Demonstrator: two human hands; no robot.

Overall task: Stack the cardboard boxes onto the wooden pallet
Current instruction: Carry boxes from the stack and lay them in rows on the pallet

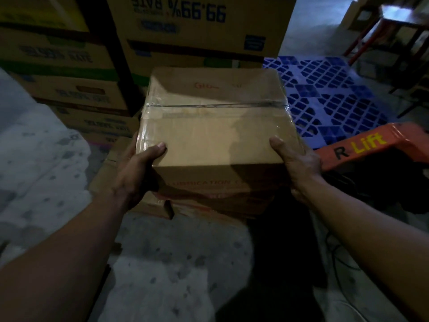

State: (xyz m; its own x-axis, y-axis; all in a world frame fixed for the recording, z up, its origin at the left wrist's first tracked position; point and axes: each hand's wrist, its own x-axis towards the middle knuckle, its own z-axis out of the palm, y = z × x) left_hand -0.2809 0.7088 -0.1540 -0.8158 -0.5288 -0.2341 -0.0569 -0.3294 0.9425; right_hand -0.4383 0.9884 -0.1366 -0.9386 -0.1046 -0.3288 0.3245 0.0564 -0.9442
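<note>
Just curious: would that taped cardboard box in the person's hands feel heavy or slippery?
Probably stiff: the cardboard box holds its shape. Maybe weighty, since the left hand and right hand both grip it. Its glossy tape could be slick.

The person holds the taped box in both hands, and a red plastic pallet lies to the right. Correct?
Nearly. The head view shows the pallet is blue, not red. The left hand and right hand do hold the box.
</note>
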